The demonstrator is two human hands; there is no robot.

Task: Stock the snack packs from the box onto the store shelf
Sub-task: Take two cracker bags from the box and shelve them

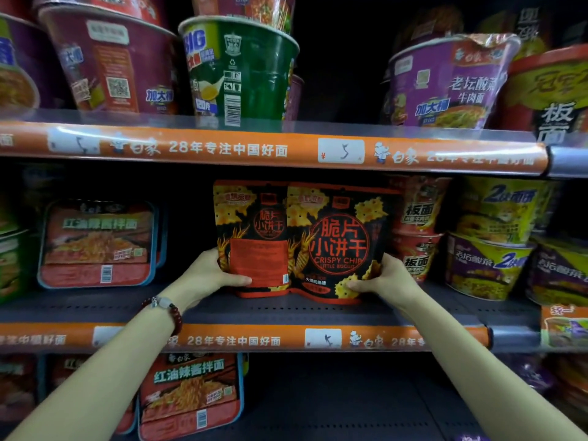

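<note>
Two black-and-red snack packs stand upright side by side on the middle shelf (254,308). The left pack (254,230) shows its back panel with a barcode. The right pack (339,237) faces forward and reads "Crispy Chip Little Biscuit". My left hand (210,275) grips the lower left edge of the left pack, thumb across its front. My right hand (385,278) grips the lower right corner of the right pack. The box is out of view.
Flat red noodle trays (95,243) stand left of the packs, stacked noodle cups (416,227) and bowls (490,237) to the right. Big noodle cups (241,71) fill the upper shelf. Another tray (191,393) leans on the bottom shelf. Orange price rails (254,151) front each shelf.
</note>
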